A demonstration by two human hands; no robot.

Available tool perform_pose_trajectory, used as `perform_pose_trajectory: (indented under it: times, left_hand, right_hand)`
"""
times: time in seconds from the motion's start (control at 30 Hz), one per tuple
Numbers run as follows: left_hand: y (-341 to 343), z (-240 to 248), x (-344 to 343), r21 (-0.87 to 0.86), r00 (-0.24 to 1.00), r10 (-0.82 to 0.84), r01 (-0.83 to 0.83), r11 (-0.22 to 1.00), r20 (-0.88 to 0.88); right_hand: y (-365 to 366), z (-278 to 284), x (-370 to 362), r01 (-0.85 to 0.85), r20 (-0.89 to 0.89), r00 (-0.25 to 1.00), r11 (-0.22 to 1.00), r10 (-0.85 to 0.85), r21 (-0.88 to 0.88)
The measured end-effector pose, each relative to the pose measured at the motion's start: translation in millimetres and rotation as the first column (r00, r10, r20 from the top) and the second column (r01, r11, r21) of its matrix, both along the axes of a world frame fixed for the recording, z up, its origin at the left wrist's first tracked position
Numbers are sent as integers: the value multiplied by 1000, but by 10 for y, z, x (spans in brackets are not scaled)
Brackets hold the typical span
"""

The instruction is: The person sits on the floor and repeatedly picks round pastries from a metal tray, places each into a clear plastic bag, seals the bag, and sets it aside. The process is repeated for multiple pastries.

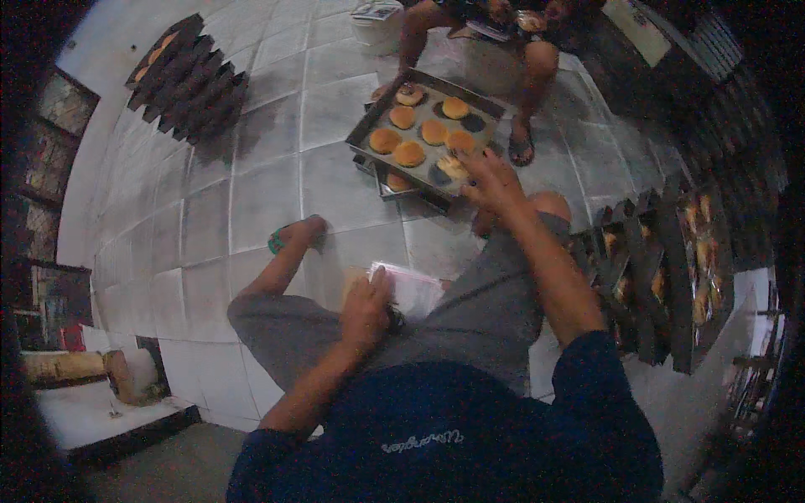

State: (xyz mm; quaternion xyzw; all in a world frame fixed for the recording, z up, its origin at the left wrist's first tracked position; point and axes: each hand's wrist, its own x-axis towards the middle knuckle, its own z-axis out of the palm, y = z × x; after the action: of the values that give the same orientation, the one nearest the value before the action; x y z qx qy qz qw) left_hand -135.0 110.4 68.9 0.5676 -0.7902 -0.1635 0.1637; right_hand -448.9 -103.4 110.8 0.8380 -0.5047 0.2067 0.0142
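Observation:
My right hand (496, 183) reaches over the near right corner of a square metal tray (366, 126). Its fingers close on a pale bun (453, 167), which sits partly off a dark round mark. Several round golden buns (409, 153) lie in the tray, among other dark marks. At my lap, my left hand (366, 308) grips a stack of clear plastic bags (409, 289) with pinkish edges. The fingers beneath the bags are hidden. Below the upper tray, another tray (412, 198) juts out with a bun in it.
Across the trays sits another person (537, 71), whose hands hold a bun. Stacked dark trays (189, 84) stand at the far left. More trays with wrapped breads (703, 251) lean at the right. A white bucket (375, 29) is at the back on the tiled floor (277, 180).

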Motion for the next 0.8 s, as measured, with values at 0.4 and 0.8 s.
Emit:
perform_pose_trajectory:
  times: [0.4, 0.8]
  left_hand:
    - [271, -49, 84, -247, 997, -65, 51, 968, -51]
    - [125, 738, -324, 834, 57, 833, -2, 552, -551]
  right_hand:
    - [1643, -327, 984, -371, 430, 891, 777, 144, 508]
    - [1547, 183, 1270, -492, 677, 180, 530, -714, 690]
